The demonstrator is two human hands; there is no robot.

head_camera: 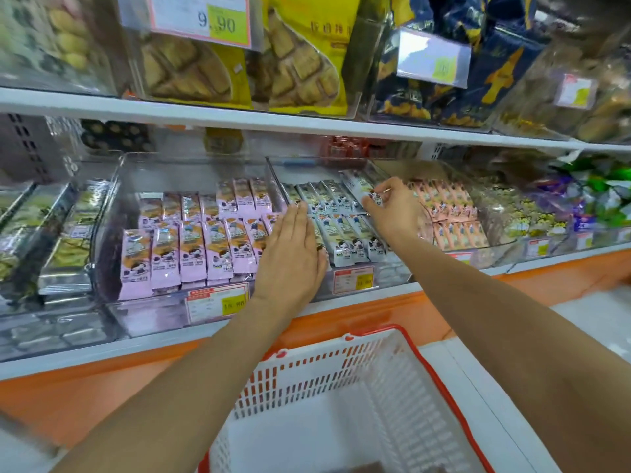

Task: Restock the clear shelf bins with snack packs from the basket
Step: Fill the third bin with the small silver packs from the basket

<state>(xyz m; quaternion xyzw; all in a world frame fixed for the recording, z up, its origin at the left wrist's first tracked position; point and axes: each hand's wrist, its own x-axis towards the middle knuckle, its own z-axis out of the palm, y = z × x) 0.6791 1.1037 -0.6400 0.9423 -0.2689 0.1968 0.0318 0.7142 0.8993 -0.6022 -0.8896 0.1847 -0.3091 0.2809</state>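
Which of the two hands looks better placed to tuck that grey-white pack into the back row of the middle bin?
The right hand: it pinches the grey-white pack right at the back row of the middle bin. The left hand lies flat on the front packs, holding nothing.

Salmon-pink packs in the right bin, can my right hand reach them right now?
Probably yes: the right hand lies just beside the salmon-pink packs, and their bin looks open on top. But it is pinching a silver pack, which it would have to set down first.
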